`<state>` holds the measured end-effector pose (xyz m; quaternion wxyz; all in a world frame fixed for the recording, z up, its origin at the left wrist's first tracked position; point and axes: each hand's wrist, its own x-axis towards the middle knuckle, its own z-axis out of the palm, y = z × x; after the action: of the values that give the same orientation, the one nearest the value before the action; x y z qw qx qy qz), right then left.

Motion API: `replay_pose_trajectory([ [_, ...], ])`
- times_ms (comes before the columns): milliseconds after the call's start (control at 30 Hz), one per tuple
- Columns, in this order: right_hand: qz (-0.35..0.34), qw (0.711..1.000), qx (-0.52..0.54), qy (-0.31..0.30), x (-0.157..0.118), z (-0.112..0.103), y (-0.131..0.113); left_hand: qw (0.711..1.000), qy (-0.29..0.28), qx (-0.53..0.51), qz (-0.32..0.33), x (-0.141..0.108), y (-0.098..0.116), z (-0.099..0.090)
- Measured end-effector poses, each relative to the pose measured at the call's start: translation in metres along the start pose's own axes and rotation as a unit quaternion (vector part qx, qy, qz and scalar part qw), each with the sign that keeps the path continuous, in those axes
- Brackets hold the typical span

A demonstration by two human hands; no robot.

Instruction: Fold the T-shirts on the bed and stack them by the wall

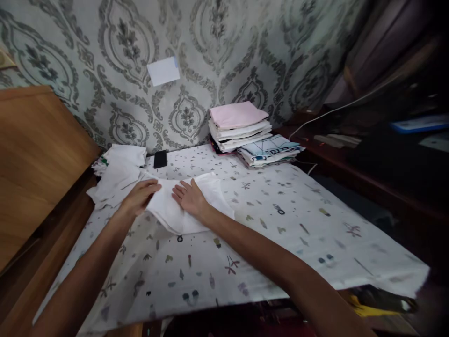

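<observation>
On printed cloth (259, 196), left hand (139, 197) seemingly pinches white fabric (168, 214), right hand (191, 197) spread atop.

From my head, the single camera looks forward and down across the worktop (273, 252) to the patterned wall (189, 28) behind its far edge. It sits above the near edge, close enough that my left hand (140, 194) and right hand (191, 199) reach in from below; the near right corner lies low at the right.
</observation>
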<state>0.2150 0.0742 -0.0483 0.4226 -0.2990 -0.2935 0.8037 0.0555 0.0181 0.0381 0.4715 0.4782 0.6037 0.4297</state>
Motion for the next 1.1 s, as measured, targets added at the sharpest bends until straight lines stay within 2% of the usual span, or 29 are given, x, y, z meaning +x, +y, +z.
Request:
replay_pose_trajectory([
  [67,0.006,1.0,0.022,-0.002,-0.003,-0.007,-0.008,0.997,-0.049,0.034,0.055,0.007,0.009,0.033],
  [100,0.012,0.999,0.033,-0.008,-0.006,-0.01,-0.012,0.992,-0.051,0.067,0.093,0.01,0.009,0.049],
  [200,0.019,0.996,0.074,-0.037,-0.014,-0.021,-0.022,0.95,0.017,0.22,0.223,0.016,-0.011,0.088],
  [267,0.008,0.992,0.115,-0.056,-0.02,-0.028,-0.026,0.906,0.041,0.328,0.264,0.018,-0.03,0.105],
  [333,-0.004,0.986,0.149,-0.069,-0.025,-0.037,-0.031,0.876,0.026,0.404,0.261,0.019,-0.044,0.118],
  [400,-0.015,0.983,0.17,-0.07,-0.028,-0.046,-0.036,0.86,0.008,0.448,0.245,0.019,-0.05,0.13],
  [567,-0.041,0.982,0.18,-0.031,-0.03,-0.072,-0.051,0.849,-0.029,0.475,0.23,0.023,-0.044,0.158],
  [767,-0.039,0.989,0.14,0.017,-0.037,-0.094,-0.054,0.861,-0.074,0.462,0.201,0.025,-0.049,0.178],
  [1100,-0.045,0.995,0.081,0.035,-0.046,-0.101,-0.055,0.866,-0.086,0.445,0.211,0.024,-0.056,0.178],
])
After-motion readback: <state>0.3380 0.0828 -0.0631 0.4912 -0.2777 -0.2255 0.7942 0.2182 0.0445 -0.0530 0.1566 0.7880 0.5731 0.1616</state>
